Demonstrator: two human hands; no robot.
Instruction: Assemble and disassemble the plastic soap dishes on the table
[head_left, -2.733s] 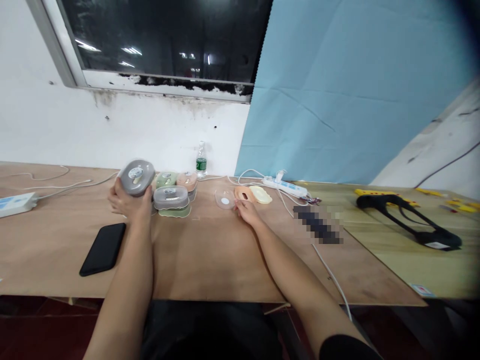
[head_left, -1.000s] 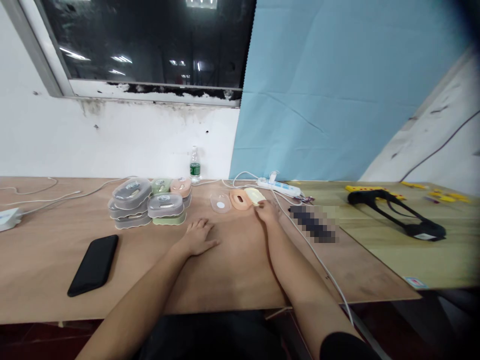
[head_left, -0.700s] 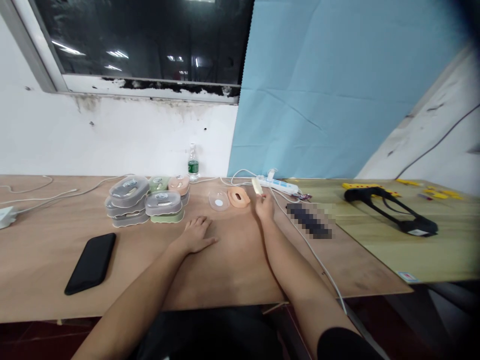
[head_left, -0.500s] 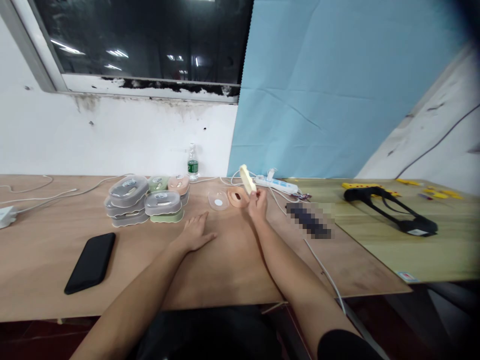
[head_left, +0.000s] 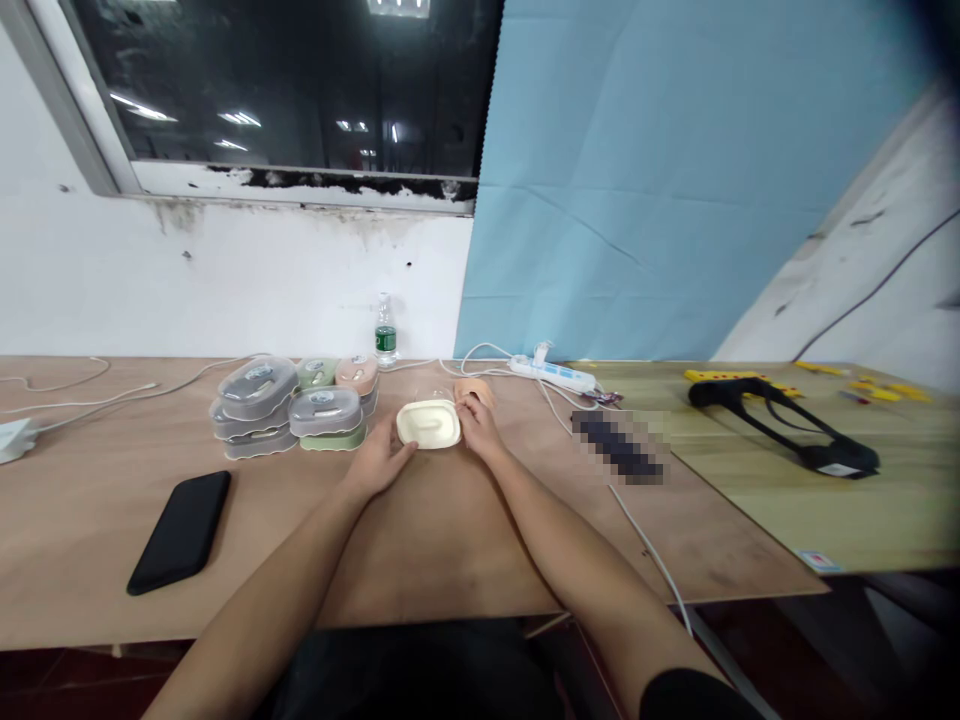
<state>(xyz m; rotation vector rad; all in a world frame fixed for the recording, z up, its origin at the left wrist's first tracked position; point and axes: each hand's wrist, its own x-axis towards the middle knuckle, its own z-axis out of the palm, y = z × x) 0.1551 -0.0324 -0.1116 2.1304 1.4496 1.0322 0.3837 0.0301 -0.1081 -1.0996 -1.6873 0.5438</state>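
A cream, shallow soap dish (head_left: 428, 427) with rounded corners and an oval shape in its middle is between my hands, facing up at me. My right hand (head_left: 480, 426) pinches its right end. On the other end, my left hand (head_left: 379, 460) has its thumb by the lower left corner and its fingers behind the edge. Just behind the dish, a clear plastic lid (head_left: 433, 394) lies partly covered. An orange dish part (head_left: 472, 388) with a slot rests beyond my right hand, which hides some of it.
Stacked soap boxes (head_left: 259, 388) in grey, green and pink stand left of my hands. A black phone (head_left: 180, 532) lies at front left. Behind are a water bottle (head_left: 385, 332) and a white power strip (head_left: 553, 374) with cables. A black strap-like frame (head_left: 784, 425) sits on the right table.
My right hand has brought the cream dish down and left, turning it from edge-on to face up. My left hand has lifted from flat on the table to the dish's left end.
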